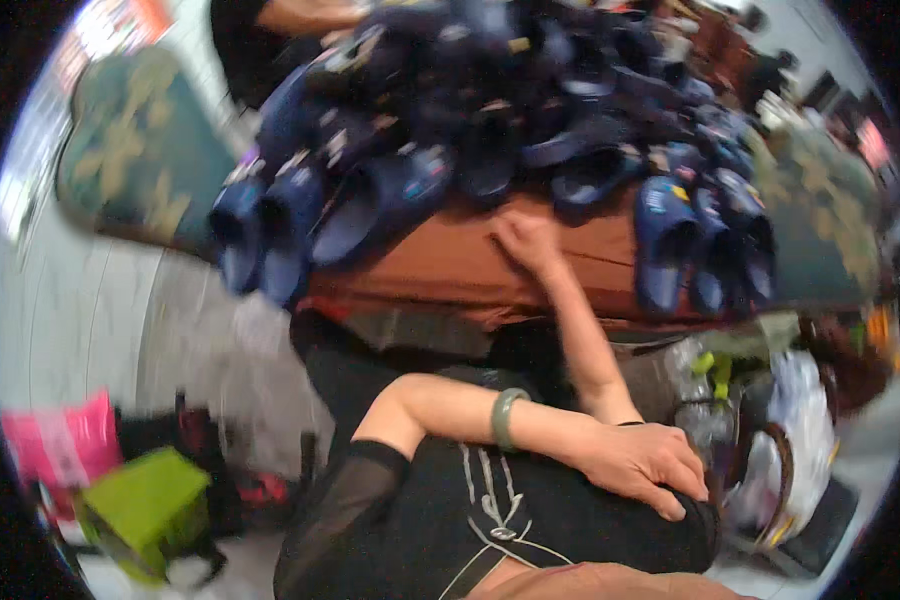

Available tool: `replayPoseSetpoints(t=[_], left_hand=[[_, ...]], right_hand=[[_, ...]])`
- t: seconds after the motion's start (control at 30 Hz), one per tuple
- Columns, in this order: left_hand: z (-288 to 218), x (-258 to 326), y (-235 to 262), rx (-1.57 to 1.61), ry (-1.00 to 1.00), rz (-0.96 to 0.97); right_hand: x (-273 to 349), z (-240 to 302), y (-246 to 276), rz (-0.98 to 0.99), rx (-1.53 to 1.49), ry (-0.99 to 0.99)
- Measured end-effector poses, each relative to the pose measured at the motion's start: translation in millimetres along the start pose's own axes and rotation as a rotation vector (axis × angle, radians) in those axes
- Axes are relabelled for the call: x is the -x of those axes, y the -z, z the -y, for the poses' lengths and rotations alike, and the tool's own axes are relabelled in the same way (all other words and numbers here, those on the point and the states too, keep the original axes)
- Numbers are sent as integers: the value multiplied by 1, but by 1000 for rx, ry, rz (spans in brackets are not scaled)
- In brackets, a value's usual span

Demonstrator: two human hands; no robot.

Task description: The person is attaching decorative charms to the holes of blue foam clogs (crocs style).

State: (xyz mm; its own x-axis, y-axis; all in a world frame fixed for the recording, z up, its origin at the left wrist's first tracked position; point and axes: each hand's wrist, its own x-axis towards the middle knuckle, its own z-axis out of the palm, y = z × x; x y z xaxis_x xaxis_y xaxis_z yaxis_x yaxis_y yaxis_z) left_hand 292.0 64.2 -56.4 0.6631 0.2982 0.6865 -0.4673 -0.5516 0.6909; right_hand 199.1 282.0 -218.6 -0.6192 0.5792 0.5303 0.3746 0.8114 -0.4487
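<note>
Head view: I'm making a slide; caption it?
Right hand over brown cloth near dark blue shoes; left hand, green bangle on its forearm, at the right arm.

Blue shoes (390,195) too overlapped to count, two patterned green panels (135,150) (828,215), one bracelet (503,420), one boxy lime-green container (150,500)

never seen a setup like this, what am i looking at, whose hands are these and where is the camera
There's no machine here, just a person's bare hands. The one picture comes from a wide fisheye camera on that person's head, looking down, so edges bend. The left arm, with a green bangle, crosses the body; the left hand rests by the right elbow. The right hand reaches over the brown surface, near many dark blue slip-on shoes lying there. It is blurred, but I see nothing clearly held in either hand. The arm at the top belongs to someone else.
</note>
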Motion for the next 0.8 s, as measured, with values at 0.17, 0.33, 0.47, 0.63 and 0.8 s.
replayPoseSetpoints(t=[0.17, 0.33, 0.47, 0.63, 0.8], left_hand=[[7, 12, -25, -36, -70, -112], [4, 30, -24, -68, -45, -117], [0, 40, -21, -66, -35, -137], [1, 50, -10, 7, -49, -123], [-1, 65, 6, -170, -81, -266]], right_hand=[[8, 8, 3, -19, 95, 86], [7, 17, -9, -35, 105, 97], [9, 18, -5, -34, 126, 110], [5, 10, -1, 62, 204, 76], [-38, 15, 12, 459, 172, 169]])
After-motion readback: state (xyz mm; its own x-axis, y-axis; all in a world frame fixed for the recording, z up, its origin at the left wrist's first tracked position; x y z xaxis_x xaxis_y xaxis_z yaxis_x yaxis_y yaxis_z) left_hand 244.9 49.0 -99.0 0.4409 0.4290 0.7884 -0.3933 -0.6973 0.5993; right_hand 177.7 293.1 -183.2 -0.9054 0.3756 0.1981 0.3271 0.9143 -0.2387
